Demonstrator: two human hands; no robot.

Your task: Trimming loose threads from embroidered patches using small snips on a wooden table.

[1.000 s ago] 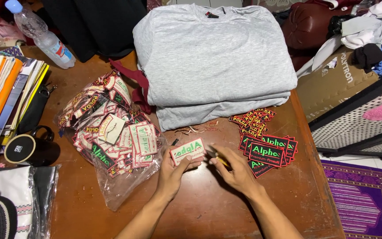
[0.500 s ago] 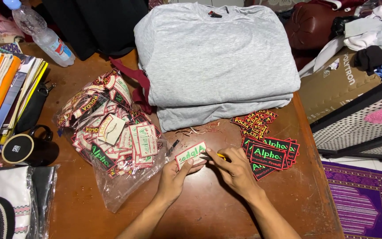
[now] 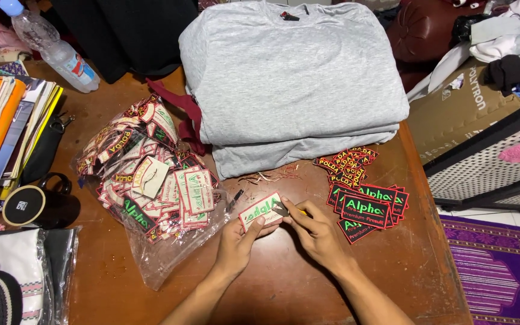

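My left hand (image 3: 239,241) holds a rectangular embroidered patch (image 3: 259,210) with its pale back side up, just above the brown wooden table (image 3: 284,289). My right hand (image 3: 315,232) pinches a small yellow-handled tool (image 3: 289,210) whose tip touches the patch's right edge. To the right lies a stack of finished black patches with green lettering and red borders (image 3: 368,209), and behind it a heap of smaller red and yellow patches (image 3: 347,164). On the left, a clear plastic bag (image 3: 151,186) holds several more patches.
A pile of folded grey shirts (image 3: 290,78) lies behind my hands, with loose thread scraps (image 3: 266,176) at its front edge. A black mug (image 3: 34,204), stacked books (image 3: 7,120) and a plastic water bottle (image 3: 52,48) sit at the left. The table's right edge drops to a purple rug (image 3: 501,265).
Both hands shifted slightly right with the patch, and the patch has tilted a little. The tool tip stays at the patch's edge. Nothing else moved.
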